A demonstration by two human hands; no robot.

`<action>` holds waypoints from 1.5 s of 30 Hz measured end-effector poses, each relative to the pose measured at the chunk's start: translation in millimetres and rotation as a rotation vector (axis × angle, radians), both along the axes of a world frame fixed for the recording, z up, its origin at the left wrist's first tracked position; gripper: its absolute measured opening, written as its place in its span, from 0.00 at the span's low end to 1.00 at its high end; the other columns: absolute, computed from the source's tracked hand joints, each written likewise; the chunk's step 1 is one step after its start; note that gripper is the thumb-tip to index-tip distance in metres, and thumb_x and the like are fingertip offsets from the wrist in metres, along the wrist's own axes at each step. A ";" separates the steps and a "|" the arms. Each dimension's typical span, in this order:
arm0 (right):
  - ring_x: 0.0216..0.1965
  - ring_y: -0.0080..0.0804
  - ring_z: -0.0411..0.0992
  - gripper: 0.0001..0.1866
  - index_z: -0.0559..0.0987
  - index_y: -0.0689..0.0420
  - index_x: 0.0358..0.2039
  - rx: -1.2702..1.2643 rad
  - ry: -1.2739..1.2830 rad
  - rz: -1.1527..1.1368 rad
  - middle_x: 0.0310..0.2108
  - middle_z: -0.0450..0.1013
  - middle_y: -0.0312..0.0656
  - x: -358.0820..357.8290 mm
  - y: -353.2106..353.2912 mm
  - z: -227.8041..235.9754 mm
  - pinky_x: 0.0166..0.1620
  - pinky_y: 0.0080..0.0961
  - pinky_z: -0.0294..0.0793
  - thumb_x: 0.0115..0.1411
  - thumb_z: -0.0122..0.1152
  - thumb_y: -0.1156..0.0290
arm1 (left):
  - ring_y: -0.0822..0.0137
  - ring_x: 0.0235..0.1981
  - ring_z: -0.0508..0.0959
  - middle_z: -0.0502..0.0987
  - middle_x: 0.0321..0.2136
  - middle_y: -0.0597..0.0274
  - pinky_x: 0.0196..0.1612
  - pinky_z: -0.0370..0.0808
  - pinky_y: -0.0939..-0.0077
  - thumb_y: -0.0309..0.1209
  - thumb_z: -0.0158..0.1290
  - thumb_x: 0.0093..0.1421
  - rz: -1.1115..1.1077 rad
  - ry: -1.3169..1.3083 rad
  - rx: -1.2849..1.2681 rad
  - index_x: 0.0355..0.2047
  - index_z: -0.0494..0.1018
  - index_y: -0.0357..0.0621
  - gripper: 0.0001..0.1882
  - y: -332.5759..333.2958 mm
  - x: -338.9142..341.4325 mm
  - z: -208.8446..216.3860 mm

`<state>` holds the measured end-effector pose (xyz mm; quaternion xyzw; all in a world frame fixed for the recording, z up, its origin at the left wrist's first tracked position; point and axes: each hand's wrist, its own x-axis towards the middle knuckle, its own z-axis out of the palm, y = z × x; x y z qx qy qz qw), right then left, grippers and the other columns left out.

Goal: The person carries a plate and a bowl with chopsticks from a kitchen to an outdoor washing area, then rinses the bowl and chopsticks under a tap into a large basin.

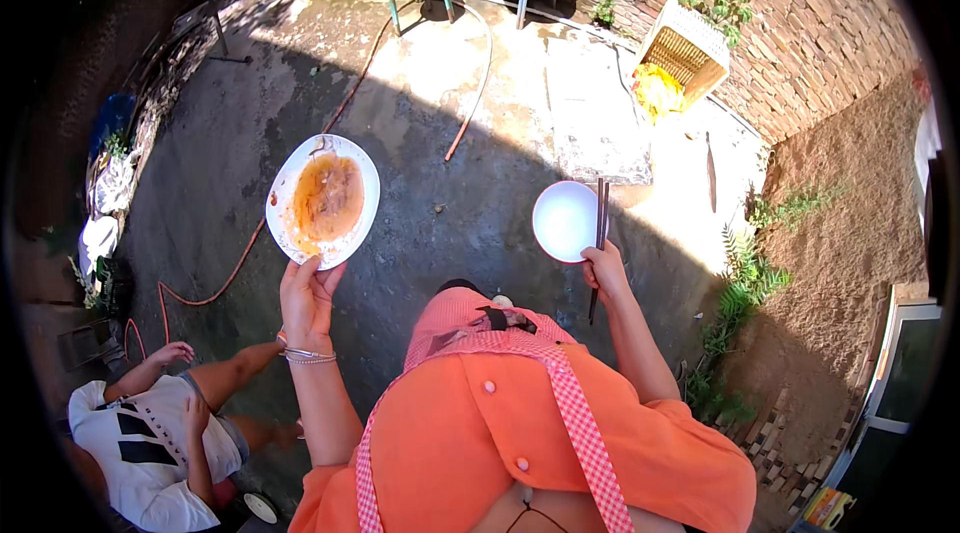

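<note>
Plate [371, 186] on the left first: it's a white oval one, up in the air over the concrete ground [430, 138], with an orange-brown, wet-looking mess [332, 201] across the middle. Left hand [311, 301] is pinching it by the near rim only, so I'd guess it feels front-heavy and wants to tip. Looks like glazed china to me: stiff, likely slick if sauce gets under your fingers, and probably chips on that ground. I'd grab the clean rim with the thumb on top, fingers spread below, and keep it level. Over on the right, the right hand [606, 273] is closed at the edge of a white bowl [562, 223], pinching dark chopsticks [602, 205] alongside. Bowl's probably light and breakable, sticks stiff but rolly; can't tell exactly how those fingers sit underneath.
</note>
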<state>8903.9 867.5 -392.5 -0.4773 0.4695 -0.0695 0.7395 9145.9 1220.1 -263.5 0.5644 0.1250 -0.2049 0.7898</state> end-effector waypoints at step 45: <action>0.07 0.24 0.57 0.05 0.69 0.62 0.29 -0.066 0.281 0.266 0.11 0.60 0.38 1257.8 -505.2 -307.9 0.09 0.23 0.53 0.49 0.49 0.80 | 0.62 0.40 0.78 0.74 0.43 0.54 0.41 0.79 0.67 0.20 0.45 0.59 0.077 0.168 0.009 0.49 0.64 0.39 0.16 -503.5 1043.6 -139.8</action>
